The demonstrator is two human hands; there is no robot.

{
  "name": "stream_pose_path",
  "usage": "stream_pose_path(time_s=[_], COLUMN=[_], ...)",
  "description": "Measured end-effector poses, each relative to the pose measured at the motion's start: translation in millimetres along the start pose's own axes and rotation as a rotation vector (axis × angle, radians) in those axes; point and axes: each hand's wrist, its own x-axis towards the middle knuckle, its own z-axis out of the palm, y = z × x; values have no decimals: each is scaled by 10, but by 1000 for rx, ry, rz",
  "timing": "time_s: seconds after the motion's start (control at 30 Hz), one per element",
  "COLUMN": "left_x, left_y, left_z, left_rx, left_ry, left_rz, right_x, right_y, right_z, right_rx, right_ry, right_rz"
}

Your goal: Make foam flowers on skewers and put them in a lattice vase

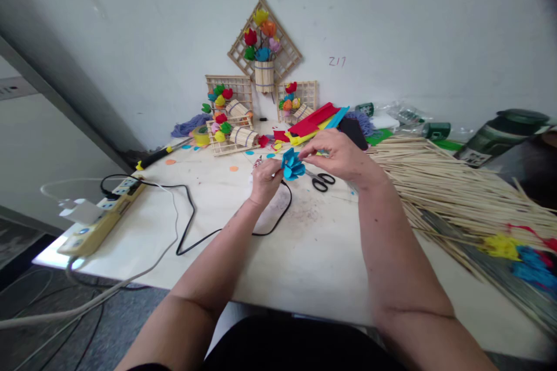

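Note:
My left hand is closed around the base of a blue craft flower, whose petals point right, over the middle of the table. My right hand is just right of the petals, its thumb and fingers drawn together in a pinch. Whatever may be between those fingertips is too small to make out. Below the right hand lie scissors with black handles. A black cable runs across the table under the left forearm.
Wooden lattice frames with coloured flowers stand against the wall. Red, yellow and blue sheets lie behind my right hand. Many thin sticks cover the right side, near a dark bottle. A power strip lies along the left edge.

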Motion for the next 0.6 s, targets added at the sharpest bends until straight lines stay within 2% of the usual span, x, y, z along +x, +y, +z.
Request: stream_pose_path(time_s=[0.33,0.6], left_x=[8,-6], left_y=[-2,-5], left_z=[-1,16], left_rx=[-13,-25], left_ry=[-3,-10], left_rz=[44,-8], right_x=[0,10], right_y=[65,76], right_z=[18,24], right_rx=[75,80], right_ry=[-4,-6], right_rz=[-127,-146])
